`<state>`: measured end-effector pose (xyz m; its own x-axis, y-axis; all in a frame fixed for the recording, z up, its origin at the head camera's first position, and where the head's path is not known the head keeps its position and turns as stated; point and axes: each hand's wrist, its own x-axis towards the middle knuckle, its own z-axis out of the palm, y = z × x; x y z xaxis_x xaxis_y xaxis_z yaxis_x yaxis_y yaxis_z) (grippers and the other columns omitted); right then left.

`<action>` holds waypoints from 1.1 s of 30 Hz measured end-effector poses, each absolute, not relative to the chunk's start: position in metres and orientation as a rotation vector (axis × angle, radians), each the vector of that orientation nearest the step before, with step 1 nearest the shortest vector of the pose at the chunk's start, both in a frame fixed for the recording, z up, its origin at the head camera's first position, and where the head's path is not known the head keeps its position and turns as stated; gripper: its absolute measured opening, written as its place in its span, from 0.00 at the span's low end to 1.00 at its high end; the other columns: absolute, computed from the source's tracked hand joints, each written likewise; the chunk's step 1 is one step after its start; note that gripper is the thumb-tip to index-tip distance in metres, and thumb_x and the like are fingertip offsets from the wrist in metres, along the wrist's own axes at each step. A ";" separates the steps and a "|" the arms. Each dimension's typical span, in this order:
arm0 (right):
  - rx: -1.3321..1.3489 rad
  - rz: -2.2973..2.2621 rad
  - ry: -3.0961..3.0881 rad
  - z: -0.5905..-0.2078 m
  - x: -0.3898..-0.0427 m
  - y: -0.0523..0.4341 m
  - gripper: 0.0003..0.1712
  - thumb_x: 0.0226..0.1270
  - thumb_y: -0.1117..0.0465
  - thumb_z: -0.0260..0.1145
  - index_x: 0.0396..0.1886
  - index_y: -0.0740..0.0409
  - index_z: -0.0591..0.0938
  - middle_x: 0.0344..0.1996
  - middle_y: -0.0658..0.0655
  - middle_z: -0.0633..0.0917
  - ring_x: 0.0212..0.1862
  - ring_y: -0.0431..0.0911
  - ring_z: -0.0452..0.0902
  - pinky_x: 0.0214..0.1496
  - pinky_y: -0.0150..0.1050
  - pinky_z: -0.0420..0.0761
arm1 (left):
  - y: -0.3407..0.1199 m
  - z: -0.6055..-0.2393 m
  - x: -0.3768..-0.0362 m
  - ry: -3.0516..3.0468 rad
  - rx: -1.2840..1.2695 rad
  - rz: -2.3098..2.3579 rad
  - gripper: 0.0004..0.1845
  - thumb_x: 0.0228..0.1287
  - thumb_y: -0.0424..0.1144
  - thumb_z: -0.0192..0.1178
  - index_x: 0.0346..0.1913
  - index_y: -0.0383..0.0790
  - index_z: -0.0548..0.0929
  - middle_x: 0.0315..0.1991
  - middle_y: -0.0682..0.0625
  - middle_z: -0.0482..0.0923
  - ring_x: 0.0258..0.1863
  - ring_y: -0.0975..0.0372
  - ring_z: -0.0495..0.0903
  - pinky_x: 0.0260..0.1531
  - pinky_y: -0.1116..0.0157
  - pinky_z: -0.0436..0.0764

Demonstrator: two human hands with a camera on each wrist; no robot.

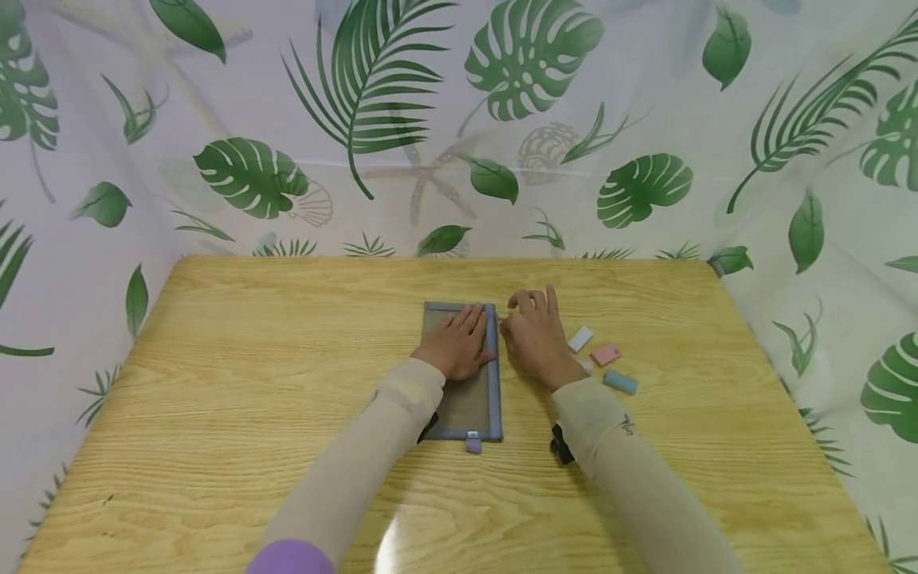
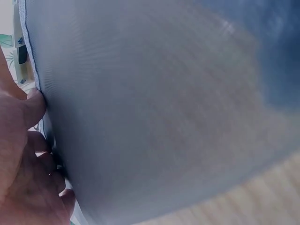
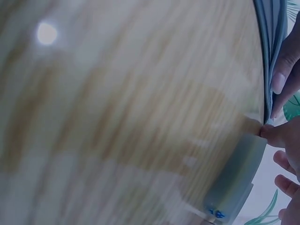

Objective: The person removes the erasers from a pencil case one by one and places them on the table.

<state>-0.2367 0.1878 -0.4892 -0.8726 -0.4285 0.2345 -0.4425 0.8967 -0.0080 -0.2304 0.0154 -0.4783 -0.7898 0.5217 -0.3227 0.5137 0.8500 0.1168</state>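
Mesh zipper pouch (image 1: 466,391) lies flat mid-desk (image 1: 215,383), zipper pull at near end. Judged light, limp, thin; best held by its bound edge. Left hand (image 1: 453,344) presses flat on it, fingers straight. Right hand (image 1: 534,335) pinches the far-right edge. Small erasers (image 1: 606,354) sit just right.

On the table (image 1: 215,399) — one mesh pouch (image 1: 469,402); four small erasers: white (image 1: 580,339), pink (image 1: 606,354), blue (image 1: 620,382), and one part hidden (image 1: 586,366) — two hands.
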 end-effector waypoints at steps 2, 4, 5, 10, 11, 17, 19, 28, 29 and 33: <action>0.661 0.072 -2.836 -0.489 -0.236 0.187 0.08 0.69 0.62 0.69 0.32 0.55 0.92 0.52 0.60 0.78 0.60 0.62 0.69 0.75 0.67 0.52 | 0.016 -0.478 -0.230 2.682 0.768 0.032 0.39 0.82 0.58 0.36 0.82 0.37 0.43 0.83 0.45 0.37 0.81 0.55 0.38 0.78 0.58 0.45; 0.663 0.059 -2.836 -0.489 -0.235 0.187 0.08 0.69 0.61 0.69 0.32 0.56 0.92 0.52 0.59 0.78 0.60 0.62 0.70 0.75 0.67 0.51 | 0.017 -0.478 -0.230 2.679 0.758 0.041 0.39 0.82 0.58 0.36 0.82 0.38 0.43 0.83 0.45 0.37 0.81 0.55 0.38 0.78 0.58 0.44; 0.662 0.058 -2.837 -0.488 -0.234 0.187 0.08 0.69 0.61 0.69 0.32 0.56 0.92 0.52 0.59 0.78 0.60 0.62 0.70 0.75 0.67 0.51 | 0.017 -0.478 -0.230 2.677 0.754 0.045 0.39 0.82 0.58 0.36 0.82 0.38 0.43 0.83 0.45 0.37 0.81 0.55 0.38 0.78 0.58 0.44; 0.658 0.052 -2.834 -0.487 -0.231 0.186 0.08 0.68 0.62 0.70 0.31 0.56 0.92 0.51 0.59 0.79 0.61 0.62 0.69 0.76 0.67 0.51 | 0.018 -0.477 -0.229 2.674 0.736 0.064 0.39 0.82 0.58 0.37 0.82 0.38 0.43 0.83 0.46 0.37 0.81 0.55 0.38 0.78 0.58 0.44; 0.658 0.050 -2.833 -0.487 -0.231 0.187 0.07 0.68 0.62 0.70 0.31 0.55 0.92 0.51 0.59 0.79 0.61 0.62 0.69 0.76 0.66 0.51 | 0.018 -0.477 -0.229 2.674 0.734 0.064 0.39 0.82 0.58 0.37 0.82 0.38 0.43 0.83 0.46 0.37 0.81 0.55 0.38 0.78 0.58 0.44; 0.664 0.031 -2.821 -0.489 -0.229 0.187 0.08 0.69 0.62 0.70 0.31 0.55 0.93 0.51 0.59 0.79 0.61 0.61 0.69 0.76 0.66 0.51 | 0.019 -0.477 -0.229 2.676 0.730 0.065 0.39 0.82 0.58 0.38 0.82 0.38 0.43 0.83 0.46 0.37 0.81 0.55 0.38 0.78 0.58 0.45; 0.665 0.031 -2.820 -0.489 -0.229 0.188 0.08 0.69 0.62 0.70 0.31 0.55 0.93 0.51 0.58 0.79 0.62 0.61 0.68 0.76 0.66 0.51 | 0.019 -0.476 -0.229 2.677 0.731 0.067 0.39 0.82 0.58 0.38 0.82 0.37 0.44 0.83 0.45 0.37 0.81 0.55 0.38 0.78 0.58 0.45; 0.668 0.027 -2.815 -0.489 -0.225 0.188 0.07 0.67 0.62 0.71 0.31 0.55 0.93 0.50 0.59 0.80 0.61 0.61 0.69 0.76 0.66 0.50 | 0.020 -0.476 -0.229 2.684 0.726 0.056 0.39 0.82 0.58 0.37 0.82 0.38 0.44 0.83 0.46 0.38 0.81 0.56 0.39 0.78 0.58 0.45; 0.672 0.024 -2.815 -0.489 -0.224 0.188 0.07 0.68 0.62 0.71 0.30 0.55 0.93 0.51 0.59 0.80 0.61 0.61 0.69 0.76 0.66 0.50 | 0.019 -0.476 -0.229 2.682 0.721 0.061 0.39 0.82 0.58 0.37 0.82 0.38 0.43 0.83 0.46 0.38 0.81 0.56 0.39 0.78 0.58 0.45; 0.684 -0.009 -2.816 -0.487 -0.222 0.188 0.08 0.69 0.61 0.70 0.31 0.55 0.93 0.51 0.59 0.80 0.62 0.61 0.69 0.76 0.67 0.51 | 0.019 -0.476 -0.229 2.673 0.709 0.084 0.39 0.82 0.59 0.38 0.82 0.39 0.42 0.83 0.46 0.37 0.81 0.56 0.38 0.78 0.57 0.44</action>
<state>-0.2220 0.1876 -0.4873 -0.8607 -0.4528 0.2326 -0.4513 0.8902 0.0630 -0.2288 0.0186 -0.4762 -0.8039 0.4888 -0.3388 0.4666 0.8716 0.1503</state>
